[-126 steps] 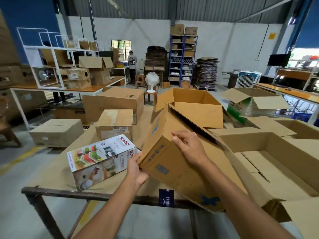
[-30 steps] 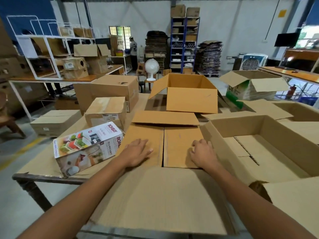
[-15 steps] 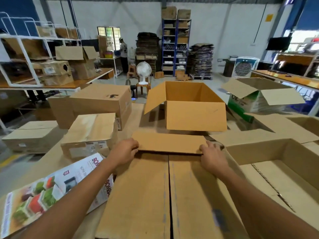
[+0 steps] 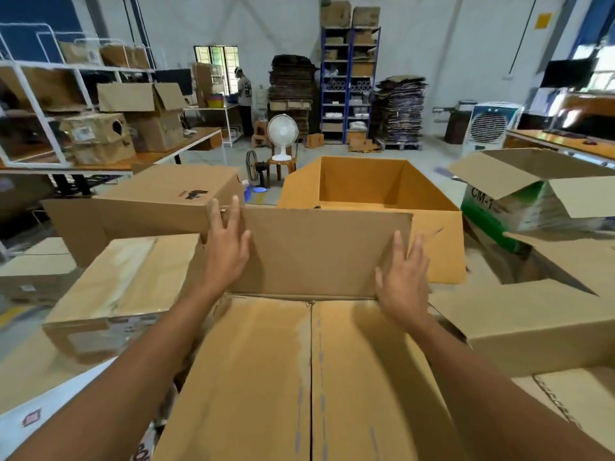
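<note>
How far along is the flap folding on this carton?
Done: two side flaps lie flat, meeting at the centre seam. In hand: left hand and right hand, fingers straight, steady the upright far flap. Left: likely folding it down; the seam shows no tape.

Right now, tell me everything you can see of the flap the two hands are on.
The flap is a plain brown cardboard rectangle with no print on the side that shows. It stands nearly upright, hinged by a crease to the far edge of the carton, whose near top lies folded flat with a centre seam. The left hand lies against its left edge and the right hand against its right end, both held flat. An open box sits just behind it.
</note>
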Motion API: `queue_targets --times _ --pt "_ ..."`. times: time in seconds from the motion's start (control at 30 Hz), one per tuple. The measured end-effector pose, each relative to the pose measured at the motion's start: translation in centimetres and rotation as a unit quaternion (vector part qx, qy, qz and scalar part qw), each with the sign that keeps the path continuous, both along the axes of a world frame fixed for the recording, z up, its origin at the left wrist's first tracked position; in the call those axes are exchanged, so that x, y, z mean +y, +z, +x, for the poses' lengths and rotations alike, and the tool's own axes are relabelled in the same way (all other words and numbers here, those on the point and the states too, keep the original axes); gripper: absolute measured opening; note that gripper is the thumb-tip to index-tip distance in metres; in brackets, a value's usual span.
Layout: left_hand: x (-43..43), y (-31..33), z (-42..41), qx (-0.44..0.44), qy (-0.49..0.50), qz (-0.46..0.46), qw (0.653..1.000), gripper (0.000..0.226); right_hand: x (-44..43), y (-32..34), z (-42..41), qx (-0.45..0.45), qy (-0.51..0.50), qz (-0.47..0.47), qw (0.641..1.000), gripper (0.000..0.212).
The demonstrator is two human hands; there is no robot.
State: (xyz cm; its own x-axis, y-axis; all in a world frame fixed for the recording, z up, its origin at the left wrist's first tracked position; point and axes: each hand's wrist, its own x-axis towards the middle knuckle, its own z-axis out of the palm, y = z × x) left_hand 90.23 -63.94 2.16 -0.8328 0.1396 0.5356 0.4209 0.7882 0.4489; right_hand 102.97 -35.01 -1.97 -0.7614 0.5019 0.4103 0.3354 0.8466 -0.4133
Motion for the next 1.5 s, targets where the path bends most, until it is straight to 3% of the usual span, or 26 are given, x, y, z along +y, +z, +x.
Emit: queue_targets --times 0.1,0.17,0.3,0.53,0.77,0.93,1.13,1.27,1.4,1.5 --pt "0.9 -5.3 -1.2 -0.12 0.005 -0.119 0.986 0.058 0.9 -4.8 -0.7 -0.129 0.061 -0.025 0.99 0.065" --pt "0.5 -8.1 -1.5 -0.19 0.006 -0.198 0.962 0.048 1.7 -6.4 -1.0 -0.182 0.093 0.013 0.979 0.049" --pt "0.7 -9.4 -2.2 -0.234 0.051 -0.279 0.93 0.065 2.0 -6.7 -1.5 -0.214 0.102 0.031 0.971 0.052" --pt "1.1 -9.9 -2.4 -0.208 0.082 -0.283 0.933 0.066 1.9 -7.2 -2.1 -0.218 0.088 0.055 0.97 0.056" --pt "1.7 -10.6 4.1 -0.174 0.046 -0.295 0.938 0.057 1.6 -7.3 -0.5 -0.099 0.099 0.009 0.99 0.037" --pt "3.3 -10.8 12.1 -0.228 0.008 -0.313 0.922 0.079 -0.1 -7.8 3.6 -0.18 0.13 0.055 0.974 0.047" --pt "-0.2 -9.6 19.7 -0.249 0.051 -0.289 0.923 0.074 -4.0 -7.7 10.9 -0.228 0.16 0.091 0.956 0.052" --pt "-5.5 -9.1 24.0 -0.255 0.071 -0.216 0.94 0.069 -8.2 -7.3 16.5 -0.26 0.199 0.102 0.939 0.052" --pt "-9.8 -8.7 27.1 -0.312 0.037 -0.069 0.947 0.076 -13.2 -6.7 21.2 -0.246 0.235 0.014 0.94 0.048" --pt "-12.2 -8.6 29.2 -0.37 -0.004 0.108 0.923 0.076 -16.9 -6.1 24.2 -0.209 0.225 -0.093 0.947 0.05"
